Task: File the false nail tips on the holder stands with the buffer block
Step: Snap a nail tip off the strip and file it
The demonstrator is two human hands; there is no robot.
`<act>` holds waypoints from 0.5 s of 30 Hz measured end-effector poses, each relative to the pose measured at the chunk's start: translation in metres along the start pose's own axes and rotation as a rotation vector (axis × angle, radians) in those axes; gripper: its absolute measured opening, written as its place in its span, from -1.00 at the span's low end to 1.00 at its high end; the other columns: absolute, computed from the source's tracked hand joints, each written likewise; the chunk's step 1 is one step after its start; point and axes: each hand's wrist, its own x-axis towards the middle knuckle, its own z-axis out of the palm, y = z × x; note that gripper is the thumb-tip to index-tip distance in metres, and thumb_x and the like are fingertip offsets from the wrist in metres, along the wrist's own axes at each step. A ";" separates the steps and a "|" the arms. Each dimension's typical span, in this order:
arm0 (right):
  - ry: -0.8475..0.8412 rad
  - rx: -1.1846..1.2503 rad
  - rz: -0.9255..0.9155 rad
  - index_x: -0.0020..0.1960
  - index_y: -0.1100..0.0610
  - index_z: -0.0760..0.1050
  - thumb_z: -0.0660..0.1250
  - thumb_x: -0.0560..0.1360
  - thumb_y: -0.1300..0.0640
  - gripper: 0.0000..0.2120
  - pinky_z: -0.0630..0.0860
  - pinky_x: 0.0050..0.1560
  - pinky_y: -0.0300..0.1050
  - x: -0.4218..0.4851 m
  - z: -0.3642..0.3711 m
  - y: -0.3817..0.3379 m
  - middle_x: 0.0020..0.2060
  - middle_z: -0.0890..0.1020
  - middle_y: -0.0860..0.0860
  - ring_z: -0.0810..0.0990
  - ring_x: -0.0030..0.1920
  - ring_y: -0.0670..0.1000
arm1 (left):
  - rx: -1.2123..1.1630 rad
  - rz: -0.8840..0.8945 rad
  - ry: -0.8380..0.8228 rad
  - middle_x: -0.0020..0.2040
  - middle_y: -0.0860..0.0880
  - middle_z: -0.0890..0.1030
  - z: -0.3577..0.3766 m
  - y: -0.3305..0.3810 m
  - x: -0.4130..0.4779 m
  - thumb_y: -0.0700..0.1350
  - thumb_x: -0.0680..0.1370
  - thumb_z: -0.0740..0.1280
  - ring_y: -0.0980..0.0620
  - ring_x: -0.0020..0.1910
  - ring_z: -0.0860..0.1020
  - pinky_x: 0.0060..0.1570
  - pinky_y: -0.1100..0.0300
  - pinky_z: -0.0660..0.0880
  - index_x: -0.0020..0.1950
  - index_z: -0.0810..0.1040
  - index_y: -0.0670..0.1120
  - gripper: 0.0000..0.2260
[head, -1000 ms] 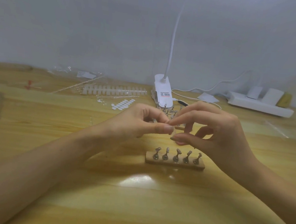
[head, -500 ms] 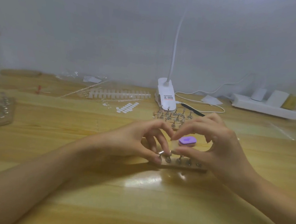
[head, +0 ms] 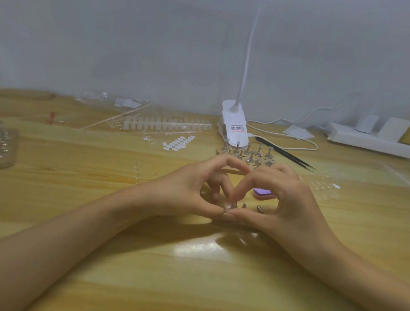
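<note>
1. The left hand [head: 191,191] and right hand [head: 285,200] meet at centre, thumbs and curled forefingers pinching a clear nail tip [head: 228,206].
2. The tip sits on the near holder stand strip [head: 259,209], mostly hidden under the hands.
3. The purple buffer block [head: 262,193] shows just behind the right fingers; I cannot tell if it is held.
4. More holder stands [head: 250,153], a lamp base [head: 234,125] and black tweezers [head: 286,155] lie farther back.

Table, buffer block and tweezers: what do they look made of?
Table: wood or wood-look laminate, glossy; grain lines and a bright glare show. Buffer block: probably foam, matte purple face over a pink layer. Tweezers: likely metal with black coating; thin, pointed, slightly shiny.
</note>
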 end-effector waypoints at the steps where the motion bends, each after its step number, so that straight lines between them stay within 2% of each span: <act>1: 0.003 -0.001 0.004 -0.21 -0.06 0.62 0.39 0.20 -0.33 -0.63 0.48 0.07 0.22 0.000 0.000 0.000 -0.14 0.55 -0.46 0.45 0.04 0.04 | -0.006 -0.003 0.002 -0.23 0.15 0.61 0.000 -0.001 0.000 -0.31 0.47 0.49 0.15 -0.21 0.53 -0.21 0.45 0.40 0.36 0.40 0.06 -0.45; 6: -0.008 -0.018 0.014 -0.19 -0.03 0.62 0.41 0.20 -0.33 -0.60 0.47 0.11 0.21 0.000 0.001 -0.002 -0.13 0.56 -0.40 0.45 0.06 0.02 | 0.005 -0.015 0.020 -0.28 0.13 0.58 0.000 -0.005 0.001 -0.28 0.46 0.50 -0.05 -0.20 0.53 -0.08 0.20 0.46 0.30 0.42 0.09 -0.48; 10: -0.012 -0.017 0.015 -0.19 -0.05 0.63 0.47 0.22 -0.27 -0.67 0.45 0.12 0.23 0.001 0.002 -0.002 -0.10 0.58 -0.40 0.44 0.08 -0.01 | -0.004 -0.025 0.018 -0.29 0.14 0.59 -0.001 -0.006 0.001 -0.29 0.46 0.50 0.11 -0.19 0.57 -0.06 0.22 0.48 0.33 0.42 0.08 -0.46; 13: -0.020 -0.030 0.012 -0.19 -0.10 0.64 0.52 0.24 -0.21 -0.75 0.45 0.11 0.23 0.002 0.002 -0.001 -0.10 0.60 -0.39 0.43 0.07 -0.03 | -0.013 -0.023 0.013 -0.29 0.14 0.59 -0.001 -0.006 0.001 -0.27 0.46 0.50 0.09 -0.19 0.56 0.00 0.00 0.52 0.34 0.41 0.08 -0.46; 15: -0.021 -0.040 0.010 -0.19 -0.11 0.65 0.51 0.25 -0.20 -0.77 0.45 0.10 0.23 0.002 0.002 0.000 -0.12 0.62 -0.35 0.43 0.06 -0.01 | -0.027 -0.028 0.007 -0.28 0.14 0.59 -0.001 -0.006 0.002 -0.25 0.46 0.51 0.10 -0.19 0.56 0.00 -0.04 0.52 0.35 0.40 0.08 -0.45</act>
